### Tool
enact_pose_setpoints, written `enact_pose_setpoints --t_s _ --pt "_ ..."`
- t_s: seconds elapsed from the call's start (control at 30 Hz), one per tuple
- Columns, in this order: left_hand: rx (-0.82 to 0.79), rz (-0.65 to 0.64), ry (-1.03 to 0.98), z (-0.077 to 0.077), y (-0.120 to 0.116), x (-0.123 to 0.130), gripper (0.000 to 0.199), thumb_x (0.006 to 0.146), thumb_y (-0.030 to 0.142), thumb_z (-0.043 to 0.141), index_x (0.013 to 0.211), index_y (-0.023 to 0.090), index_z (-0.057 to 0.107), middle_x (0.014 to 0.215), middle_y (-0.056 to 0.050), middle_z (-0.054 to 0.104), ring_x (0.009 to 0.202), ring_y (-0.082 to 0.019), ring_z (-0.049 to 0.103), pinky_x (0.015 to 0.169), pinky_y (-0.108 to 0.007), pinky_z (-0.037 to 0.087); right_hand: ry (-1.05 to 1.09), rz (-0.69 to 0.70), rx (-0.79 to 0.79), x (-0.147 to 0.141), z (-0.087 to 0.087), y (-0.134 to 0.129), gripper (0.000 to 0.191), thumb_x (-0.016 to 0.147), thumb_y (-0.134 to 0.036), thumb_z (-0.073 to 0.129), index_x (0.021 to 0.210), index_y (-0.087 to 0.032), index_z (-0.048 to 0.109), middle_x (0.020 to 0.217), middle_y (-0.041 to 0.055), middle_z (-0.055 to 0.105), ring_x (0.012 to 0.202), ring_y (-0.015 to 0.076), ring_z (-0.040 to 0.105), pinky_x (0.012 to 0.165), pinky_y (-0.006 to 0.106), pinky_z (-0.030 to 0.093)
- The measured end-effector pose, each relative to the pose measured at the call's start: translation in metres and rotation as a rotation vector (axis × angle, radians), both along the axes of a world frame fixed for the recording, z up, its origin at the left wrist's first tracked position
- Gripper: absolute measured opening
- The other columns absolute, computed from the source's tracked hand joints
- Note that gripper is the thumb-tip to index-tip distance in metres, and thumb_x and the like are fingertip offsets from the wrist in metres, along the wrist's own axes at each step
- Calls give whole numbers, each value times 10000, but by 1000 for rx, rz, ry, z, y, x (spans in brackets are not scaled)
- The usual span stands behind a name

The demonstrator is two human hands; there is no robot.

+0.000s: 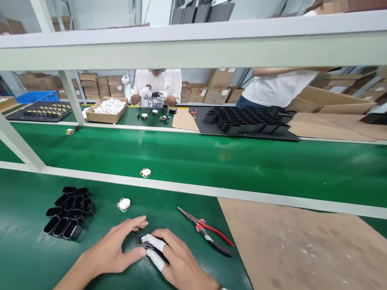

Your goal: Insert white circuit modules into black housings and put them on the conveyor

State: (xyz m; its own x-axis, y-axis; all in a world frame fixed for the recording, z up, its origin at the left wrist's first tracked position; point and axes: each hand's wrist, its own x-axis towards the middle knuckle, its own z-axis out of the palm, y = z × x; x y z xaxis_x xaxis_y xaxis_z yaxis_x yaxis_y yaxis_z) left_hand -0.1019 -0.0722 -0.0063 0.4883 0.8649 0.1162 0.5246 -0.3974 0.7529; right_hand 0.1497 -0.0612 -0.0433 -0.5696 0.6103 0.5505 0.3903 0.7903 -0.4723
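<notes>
My right hand (180, 258), with white covers on its thumb and a finger, grips a small black oval housing (142, 242) low over the green bench. Some circuit parts show at the housing's open end. Beside it my left hand (112, 246) is open, fingers stretched forward, its thumb tip at the housing's near side; whether it presses on it I cannot tell. Ahead of my hands lies a small circuit board with a white top (124, 204). To the left stands a cluster of black oval housings (69, 211). Red-and-black needle-nose pliers (204, 229) lie on the right.
A brown cardboard sheet (299, 240) covers the bench at right. Beyond a pale rail (184, 185) runs a green belt (252, 161) carrying another board (145, 172). A white shelf beam (180, 42) crosses overhead. A gloved co-worker (157, 83) sits opposite, near black trays (247, 119).
</notes>
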Motion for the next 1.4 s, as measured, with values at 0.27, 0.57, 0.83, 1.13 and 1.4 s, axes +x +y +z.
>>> enact_pose_setpoints --t_s 0.27,0.57,0.83,1.13,1.4 --pt "268 60 221 46 89 13 521 1037 412 616 1510 207 536 1539 -152 590 1453 -299 538 1224 -503 447 -38 -8 27 2 4 -4 311 1048 -155 559 1353 -189 606 1213 141 676 1043 265 703 850 411 652" --pt "183 103 460 -4 206 77 686 991 330 592 1628 194 381 1692 -189 402 1504 -424 437 1175 -621 395 41 19 -32 6 -12 -3 308 1044 -206 619 1350 -209 580 1226 127 697 1066 259 710 881 414 648" --pt "288 160 437 -4 217 99 471 959 139 546 1427 103 586 1338 -189 672 1222 -331 611 1119 -493 450 62 20 -15 6 -14 -4 270 1033 -177 621 1300 -191 586 1203 137 700 1062 261 718 861 405 653" --pt "419 86 437 45 100 59 427 924 203 607 1351 190 635 1230 -101 728 1122 -292 664 1034 -434 523 55 -6 39 3 -4 -3 228 1040 -148 556 1261 -194 587 1138 129 705 991 267 738 801 405 665" --pt "328 101 726 47 25 10 467 899 141 575 1362 177 629 1265 -148 738 1155 -361 677 956 -499 542 7 29 24 -3 -6 -8 335 1061 -160 510 1389 -206 562 1162 131 687 984 262 736 806 402 665"
